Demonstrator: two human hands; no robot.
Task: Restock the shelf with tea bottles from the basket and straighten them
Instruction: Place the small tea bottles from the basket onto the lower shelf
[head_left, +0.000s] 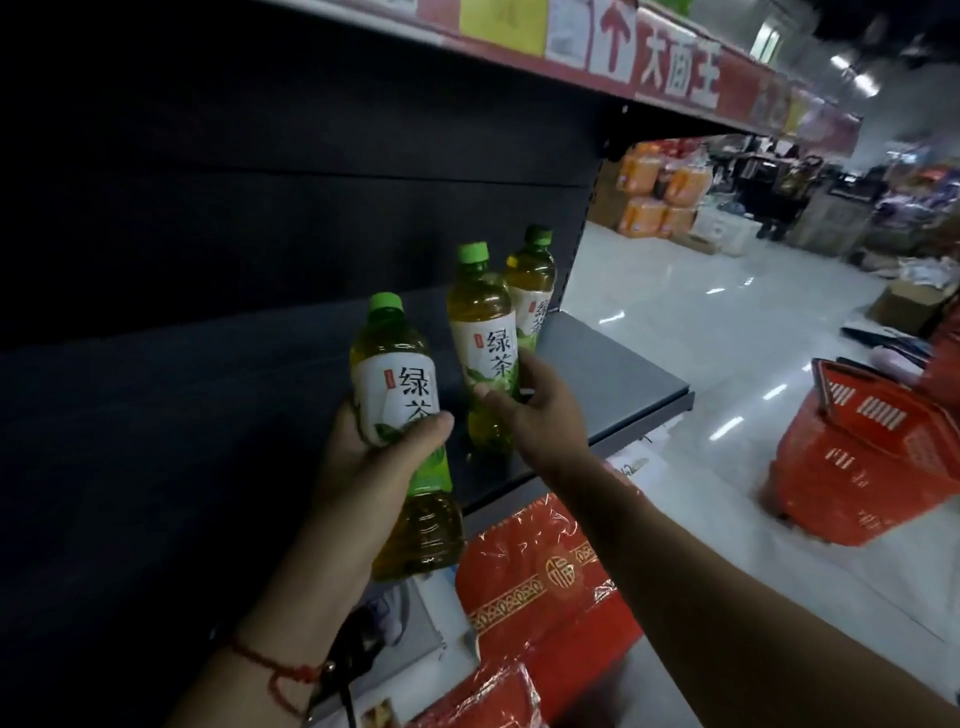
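My left hand (363, 462) grips a green tea bottle (400, 410) with a green cap and white label, held upright in the air in front of the dark shelf (613, 374). My right hand (540, 410) is closed around the lower part of a second tea bottle (480, 338), which stands on the shelf near its right end. A third tea bottle (532, 280) stands just behind it, at the shelf's right edge. The red shopping basket (872, 447) sits on the floor to the right; its contents are hidden.
An upper shelf with red and yellow price tags (623, 57) hangs overhead. Red wrapped packs (540, 577) lie on the lower shelf below my arms. The white aisle floor (701, 312) stretches right, with orange jugs (660, 187) and boxes stacked far back.
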